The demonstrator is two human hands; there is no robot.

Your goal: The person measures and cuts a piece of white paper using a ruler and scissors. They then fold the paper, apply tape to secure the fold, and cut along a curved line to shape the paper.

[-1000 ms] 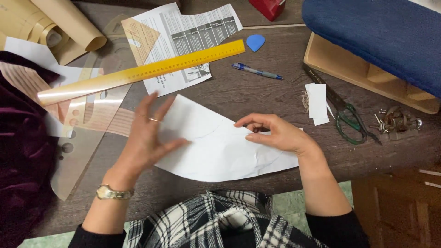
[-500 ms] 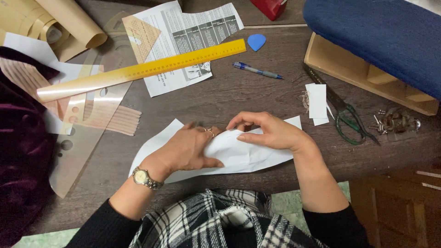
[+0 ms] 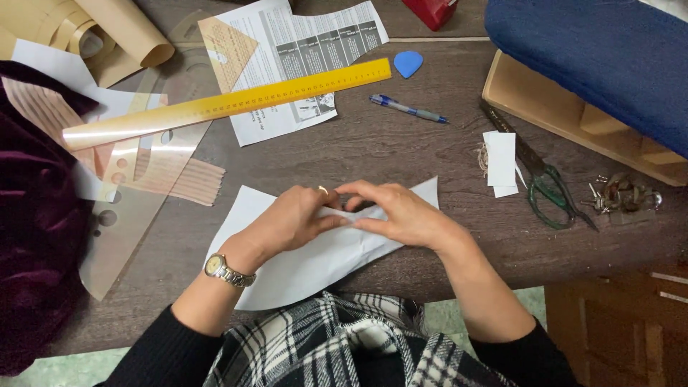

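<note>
White paper piece (image 3: 315, 261), smooth and curved-edged, flat at the near edge of the dark wooden bench (image 3: 401, 150), left hand (image 3: 290, 222) and right hand (image 3: 401, 215) meeting on top, fingers (image 3: 358, 190) pinching its upper edge, long yellow ruler (image 3: 229, 104) toward the far edge, green-handled scissors (image 3: 548, 186) to the right.

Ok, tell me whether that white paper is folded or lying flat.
Folded: the white paper shows a doubled layer under both hands, left hand and right hand pressing its middle.
</note>
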